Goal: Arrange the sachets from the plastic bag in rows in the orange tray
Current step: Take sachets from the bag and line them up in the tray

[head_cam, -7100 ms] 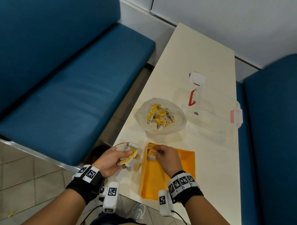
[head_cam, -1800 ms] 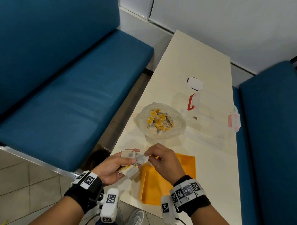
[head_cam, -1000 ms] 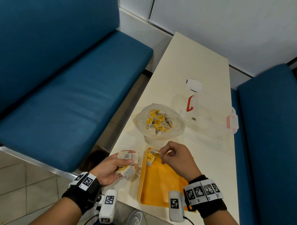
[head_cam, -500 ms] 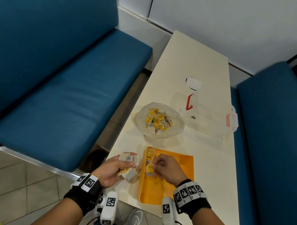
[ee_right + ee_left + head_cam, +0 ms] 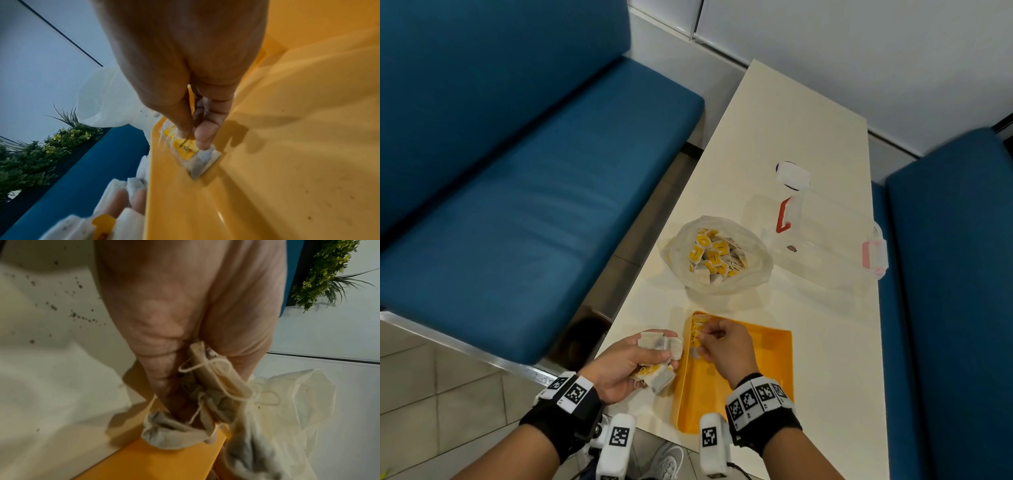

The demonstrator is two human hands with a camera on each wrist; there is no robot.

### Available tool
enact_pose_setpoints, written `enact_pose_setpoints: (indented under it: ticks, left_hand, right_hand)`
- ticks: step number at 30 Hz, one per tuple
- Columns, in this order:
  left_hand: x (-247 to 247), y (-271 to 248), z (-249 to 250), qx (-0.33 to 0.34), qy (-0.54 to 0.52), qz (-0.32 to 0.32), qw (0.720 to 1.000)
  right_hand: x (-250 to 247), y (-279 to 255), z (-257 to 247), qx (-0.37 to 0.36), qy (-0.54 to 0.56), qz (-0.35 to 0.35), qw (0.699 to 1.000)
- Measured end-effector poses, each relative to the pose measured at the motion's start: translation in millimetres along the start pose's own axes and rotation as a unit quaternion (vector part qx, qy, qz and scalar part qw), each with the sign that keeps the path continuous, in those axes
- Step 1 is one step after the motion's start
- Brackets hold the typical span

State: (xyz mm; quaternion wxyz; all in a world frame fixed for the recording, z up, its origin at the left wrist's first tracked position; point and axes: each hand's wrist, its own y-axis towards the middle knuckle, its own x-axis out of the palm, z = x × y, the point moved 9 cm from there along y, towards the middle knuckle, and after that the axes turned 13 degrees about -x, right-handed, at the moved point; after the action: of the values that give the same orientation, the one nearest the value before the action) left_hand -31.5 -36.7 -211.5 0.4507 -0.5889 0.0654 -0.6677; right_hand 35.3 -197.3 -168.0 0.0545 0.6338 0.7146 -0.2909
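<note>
The orange tray (image 5: 763,373) lies at the near end of the table. My right hand (image 5: 702,337) is in its far-left corner. There thumb and forefinger pinch the yellow tag of a sachet (image 5: 202,160), which lies on the tray floor (image 5: 287,146) against the left wall. Further sachets (image 5: 697,323) lie beyond it along that wall. Just left of the tray, my left hand (image 5: 654,353) grips a bunch of sachets (image 5: 662,344), strings dangling (image 5: 205,386). The open plastic bag (image 5: 717,255) with several more sachets sits behind the tray.
A clear plastic box (image 5: 825,253) with red and pink latches stands right of the bag, a small white object (image 5: 792,174) behind it. Blue benches run along the left (image 5: 517,205) and right (image 5: 945,308) of the narrow table (image 5: 791,120). My left hand hangs over the table's left edge.
My right hand took a sachet from the left hand's bunch, brought it into the tray's far-left corner and set it down by the left wall. The left hand stayed put.
</note>
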Motion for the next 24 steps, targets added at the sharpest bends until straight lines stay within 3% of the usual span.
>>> enact_pose_setpoints:
  ticks: [12, 17, 24]
  left_hand:
    - [4, -6, 4, 0.002, -0.005, 0.011, 1.000]
    - [10, -12, 19, 0.019, -0.055, 0.009, 0.998]
    - [28, -17, 43, 0.050, -0.123, -0.041, 0.990]
  right_hand:
    - [4, 2, -1, -0.001, 0.023, 0.020, 1.000]
    - [-13, -10, -25, -0.065, -0.029, 0.042, 0.997]
    - [19, -42, -69, -0.080, 0.099, -0.135, 0.983]
